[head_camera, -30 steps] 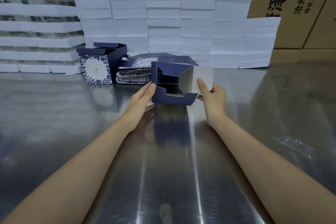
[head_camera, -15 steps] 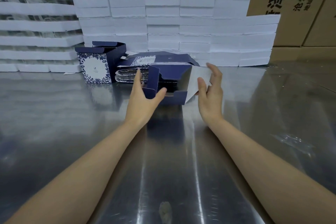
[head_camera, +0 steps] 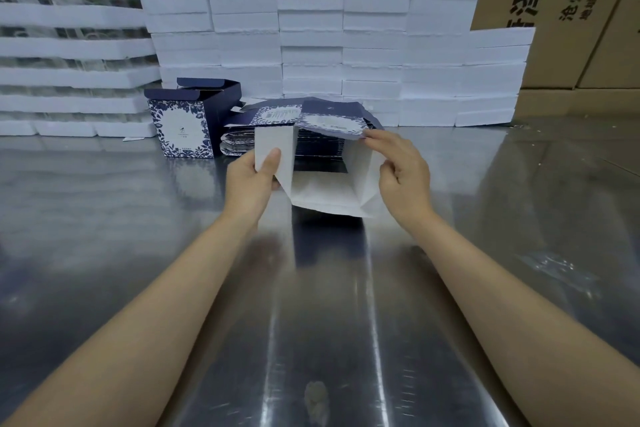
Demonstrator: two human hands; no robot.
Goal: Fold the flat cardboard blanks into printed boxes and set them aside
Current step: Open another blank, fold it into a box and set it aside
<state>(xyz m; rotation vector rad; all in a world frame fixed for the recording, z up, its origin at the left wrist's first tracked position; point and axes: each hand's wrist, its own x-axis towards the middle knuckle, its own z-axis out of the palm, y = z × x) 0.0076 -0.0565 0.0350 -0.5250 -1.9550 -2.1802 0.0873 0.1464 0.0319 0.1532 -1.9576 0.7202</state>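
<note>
Behind the half-opened box (head_camera: 325, 184), the stack of flat blanks (head_camera: 263, 135) is partly hidden; the left hand (head_camera: 254, 180) pinches the box's left white flap, the right hand (head_camera: 398, 170) pinches its printed top edge, above the metal table (head_camera: 104, 218)

Reflective steel table (head_camera: 138, 236) bearing one folded blue printed box (head_camera: 188, 121), a stack of flat blanks (head_camera: 242, 142) just beside it, and white foam blocks (head_camera: 346, 45) stacked behind.
</note>
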